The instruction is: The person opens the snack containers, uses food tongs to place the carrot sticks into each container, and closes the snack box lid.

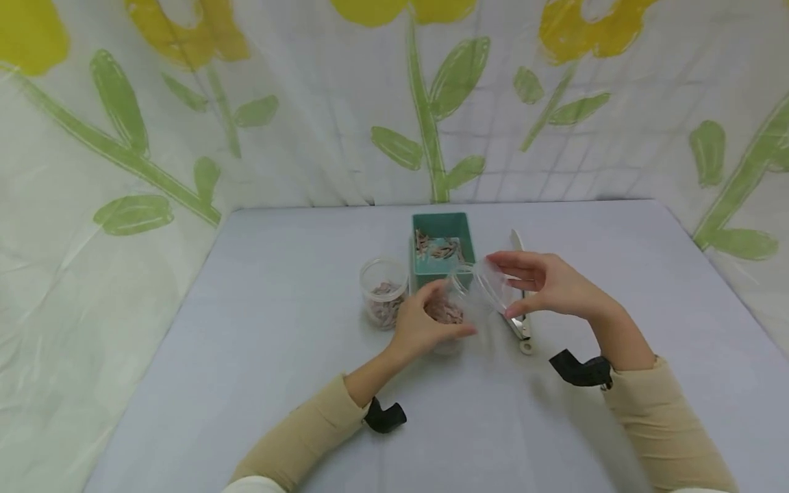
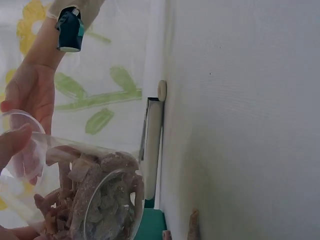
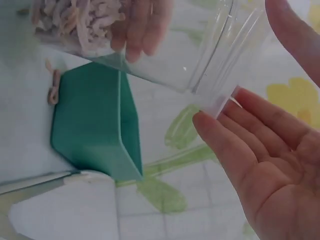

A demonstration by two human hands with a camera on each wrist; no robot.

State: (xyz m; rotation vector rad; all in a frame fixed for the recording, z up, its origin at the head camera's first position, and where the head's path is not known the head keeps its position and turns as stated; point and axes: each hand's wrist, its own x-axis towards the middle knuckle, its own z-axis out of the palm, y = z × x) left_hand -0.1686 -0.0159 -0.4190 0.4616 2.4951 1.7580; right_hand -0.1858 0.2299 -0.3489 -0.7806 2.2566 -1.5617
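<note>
My left hand (image 1: 414,327) grips a clear plastic jar (image 1: 453,291) partly filled with pale brown, dried-looking strips (image 1: 445,311). The jar leans with its mouth toward my right hand (image 1: 557,284), which holds a clear round lid (image 1: 493,287) by its edge. In the right wrist view the lid (image 3: 220,102) is right at the jar's mouth; whether it is seated cannot be told. A second clear jar (image 1: 370,301), uncovered and holding similar strips, stands left of my left hand. Behind the gripped jar is a teal box (image 1: 427,279) with some strips inside.
Metal tongs (image 1: 522,332) with a pale handle lie beneath and beside my right hand, right of the teal box. A loose strip (image 3: 53,87) shows beside the box in the right wrist view. A white cloth covers the table (image 1: 277,329); a flower-printed curtain (image 1: 308,123) hangs behind.
</note>
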